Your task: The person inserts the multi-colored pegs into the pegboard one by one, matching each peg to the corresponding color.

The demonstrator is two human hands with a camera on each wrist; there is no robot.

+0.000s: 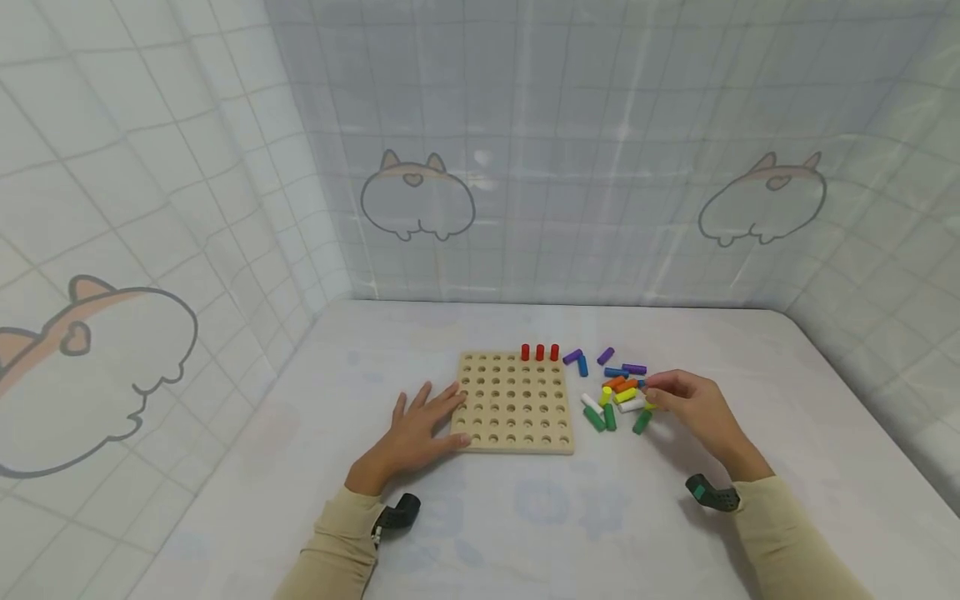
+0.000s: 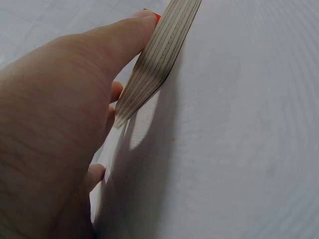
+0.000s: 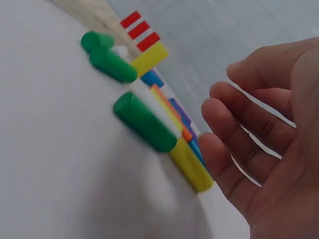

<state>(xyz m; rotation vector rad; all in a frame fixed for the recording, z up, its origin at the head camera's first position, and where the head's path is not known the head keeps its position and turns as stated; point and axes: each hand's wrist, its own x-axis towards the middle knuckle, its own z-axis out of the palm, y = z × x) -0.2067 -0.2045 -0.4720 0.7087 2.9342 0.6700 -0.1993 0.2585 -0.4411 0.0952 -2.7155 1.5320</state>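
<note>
A square wooden pegboard (image 1: 517,445) with rows of round holes lies on the table, three red pegs (image 1: 540,352) upright along its far edge. At its left side my left hand (image 1: 412,432) rests with fingers spread, fingertips on the edge and thumb over the near corner. In the left wrist view the thumb presses the layered wood edge (image 2: 158,55). My right hand (image 1: 690,408) hovers at the right of a loose peg pile, fingers loosely bent, nothing visible between them. Nearest its fingertips are a yellow peg (image 3: 192,167) and a green peg (image 3: 144,122).
Right of the board lie several loose pegs: purple pegs (image 1: 606,356) and blue pegs (image 1: 582,366) at the back, orange pegs (image 1: 626,386) in the middle, white pegs (image 1: 631,406) and green pegs (image 1: 593,419) nearer. A tiled-pattern curtain (image 1: 570,225) stands behind the table.
</note>
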